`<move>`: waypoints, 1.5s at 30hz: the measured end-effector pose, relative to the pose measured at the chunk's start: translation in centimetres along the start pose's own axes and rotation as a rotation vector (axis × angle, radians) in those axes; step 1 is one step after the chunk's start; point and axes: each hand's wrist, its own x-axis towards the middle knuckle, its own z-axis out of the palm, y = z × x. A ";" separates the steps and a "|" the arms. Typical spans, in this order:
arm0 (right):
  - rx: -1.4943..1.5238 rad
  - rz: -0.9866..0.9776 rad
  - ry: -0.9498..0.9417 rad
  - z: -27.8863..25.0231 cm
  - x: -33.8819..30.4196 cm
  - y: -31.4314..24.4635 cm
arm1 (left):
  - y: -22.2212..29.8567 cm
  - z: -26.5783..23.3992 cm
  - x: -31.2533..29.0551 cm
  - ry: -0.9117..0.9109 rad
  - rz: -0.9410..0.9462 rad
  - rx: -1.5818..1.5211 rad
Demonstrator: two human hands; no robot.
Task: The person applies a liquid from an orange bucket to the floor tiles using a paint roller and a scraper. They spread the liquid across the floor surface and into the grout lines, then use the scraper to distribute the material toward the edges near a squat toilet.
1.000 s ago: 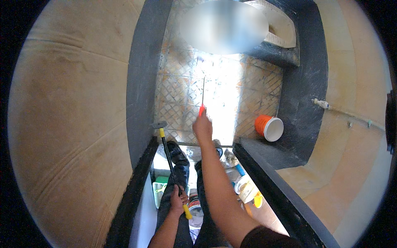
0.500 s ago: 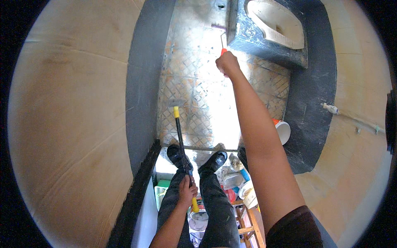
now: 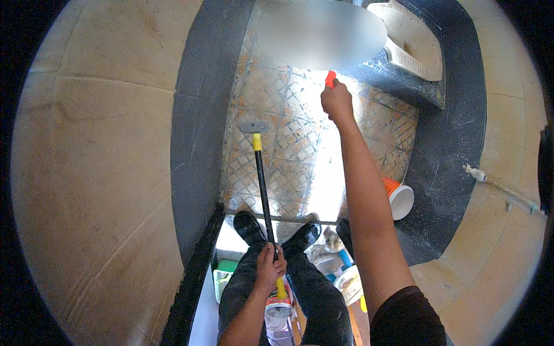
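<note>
My right hand [image 3: 337,102] reaches forward over the tiled floor, its fingers wrapped round the orange handle of a paint roller [image 3: 330,79]. A blurred patch hides the rest of that roller. Low in front of my legs, my left hand [image 3: 271,268] grips a black extension pole [image 3: 264,190] with yellow ends. The pole slants forward, and its far yellow tip sits just short of a grey oval patch [image 3: 254,126] on the tiles; whether it touches the floor I cannot tell.
A squat toilet [image 3: 412,43] is set in a raised block at the far right. An orange and white bucket [image 3: 402,202] lies by the right wall, below a tap [image 3: 474,172]. Behind my shoes stand a paint bucket [image 3: 279,310] and a green container [image 3: 226,266]. Dark-based walls flank the floor.
My right hand has come slightly nearer and to the right with the roller. The pole's far tip now appears higher and farther right. The view has shifted a little.
</note>
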 end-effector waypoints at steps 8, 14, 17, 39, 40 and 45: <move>-0.336 -0.073 0.070 -6.7 6.1 -5.7 | -0.6 2.5 0.3 -0.072 -0.062 -0.026; -0.478 -0.082 0.048 -9.1 7.5 -8.7 | -0.9 2.4 0.5 -0.119 -0.037 0.048; -0.418 -0.028 0.113 -8.9 9.2 -6.3 | 0.0 3.8 -0.3 -0.036 -0.076 0.032; -0.356 -0.084 0.161 -5.8 4.2 -3.0 | -2.0 2.3 1.1 -0.107 -0.090 -0.004; -0.318 -0.117 0.145 -5.8 1.6 -2.8 | -2.2 1.9 1.4 -0.124 -0.087 0.008; -0.147 0.056 -0.157 -3.3 -16.9 -4.8 | -2.2 1.2 1.1 0.049 -0.085 0.097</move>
